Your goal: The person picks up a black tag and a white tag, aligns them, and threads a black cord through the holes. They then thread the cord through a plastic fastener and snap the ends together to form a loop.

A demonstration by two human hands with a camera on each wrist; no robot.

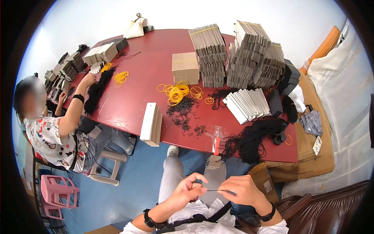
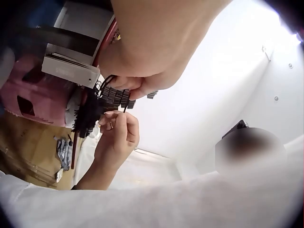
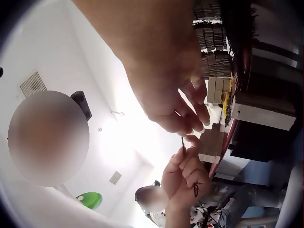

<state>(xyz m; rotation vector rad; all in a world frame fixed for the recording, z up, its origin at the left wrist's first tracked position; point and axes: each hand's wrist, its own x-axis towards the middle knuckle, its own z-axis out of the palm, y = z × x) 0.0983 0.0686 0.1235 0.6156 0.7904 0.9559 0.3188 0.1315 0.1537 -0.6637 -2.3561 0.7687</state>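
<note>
Above my lap, my left hand [image 1: 189, 192] pinches one end of a thin black cord [image 1: 212, 190] between thumb and index finger. My right hand [image 1: 244, 190] pinches the cord a short way along, so a short stretch spans the gap between the hands. In the right wrist view, a small black loop [image 3: 195, 190] hangs at the curled lower fingers of the left hand. A small stack of grey cards [image 1: 214, 162] is by my thighs, just beyond the hands. A bundle of black cords [image 1: 253, 140] drapes over the table's front edge, ahead of the right hand.
The red table [image 1: 156, 50] bears tall stacks of grey cards [image 1: 210, 54], yellow rubber bands [image 1: 175, 93], small black pieces [image 1: 183, 117] and fanned white-edged cards [image 1: 247, 105]. A white-topped stack [image 1: 151, 124] stands at its front edge. Another person [image 1: 58, 132] sits at left, near pink stools [image 1: 58, 191].
</note>
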